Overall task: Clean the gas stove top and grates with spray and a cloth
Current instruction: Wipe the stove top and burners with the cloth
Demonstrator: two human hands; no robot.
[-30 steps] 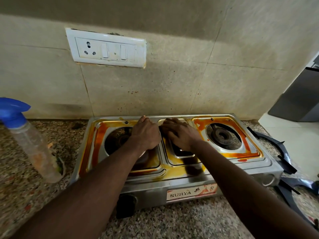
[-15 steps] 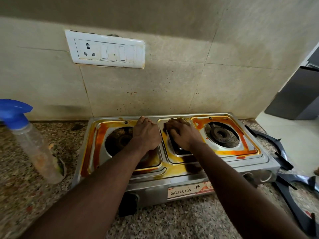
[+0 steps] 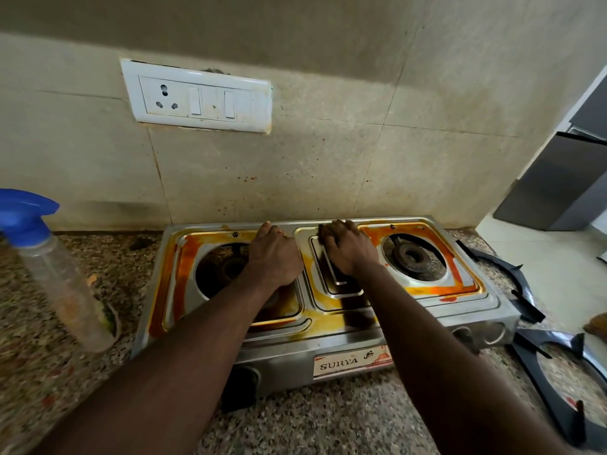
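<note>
A steel two-burner gas stove (image 3: 328,349) smeared with orange stains stands on the speckled counter, its grates taken off. My left hand (image 3: 274,254) lies palm down on the top between the left burner (image 3: 226,270) and the centre panel, fingers reaching the back edge. My right hand (image 3: 348,246) lies over the centre panel with its fingertips bent down; what is under it is hidden. The right burner (image 3: 412,256) is uncovered. Two dark grates (image 3: 505,284) (image 3: 558,382) lie on the counter to the right. A clear spray bottle (image 3: 59,284) with a blue head stands at the left. No cloth shows.
A tiled wall with a white switch and socket plate (image 3: 197,100) rises right behind the stove. Something green (image 3: 110,318) lies behind the bottle. A grey appliance (image 3: 558,188) stands at the far right, past the counter's end.
Both hands stay in almost the same place on the stove top. The view has shifted a little, and more of the grates at the right shows.
</note>
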